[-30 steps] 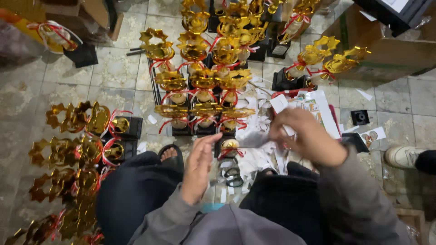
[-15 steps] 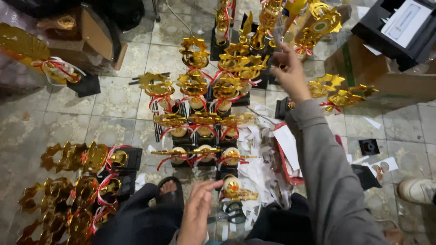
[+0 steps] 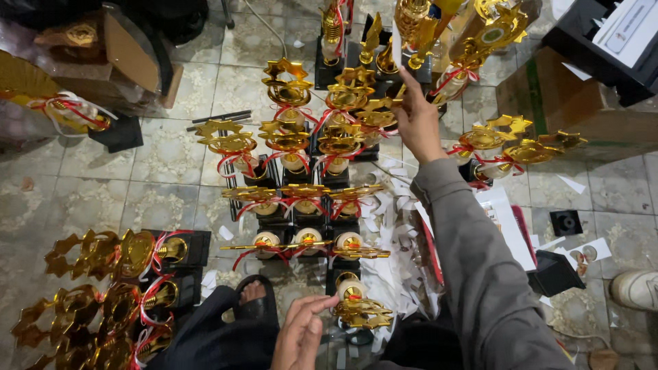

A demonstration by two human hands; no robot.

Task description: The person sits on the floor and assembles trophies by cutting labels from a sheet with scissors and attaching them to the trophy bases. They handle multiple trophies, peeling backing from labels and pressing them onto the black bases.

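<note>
Head view looks straight down on a tiled floor (image 3: 82,185) crowded with small gold trophies (image 3: 301,171), each a star-shaped top on a round cup, red-and-white ribbon at the neck, black square base.

Right hand (image 3: 417,123), at about one o'clock from frame centre, is stretched far out with its grip pinched on a white paper slip (image 3: 397,48), thumb and fingertips closed on the slip's lower end. The slip stands upright just beside the taller gold trophies (image 3: 418,27) at twelve o'clock. It looks thin, light and limp, so it would likely bend or tear if pulled; a pinch near one edge, as now, suits it.

Left hand (image 3: 301,336) sits low at six o'clock, fingers loosely extended and grasping nothing, fingertips near or just touching the nearest trophy (image 3: 356,305), which lies at about three o'clock from the hand. That trophy probably is light, stiff plastic with a glossy, somewhat slippery finish and thin star points that could snap; the black base or the stem under the cup seems the safer place to take it.

More trophies lie tipped on their sides (image 3: 103,288) at eight o'clock. White paper scraps (image 3: 391,274) litter the floor between the rows and the grey sleeve (image 3: 480,274). A sandalled foot (image 3: 253,294) shows beside the left hand.
</note>
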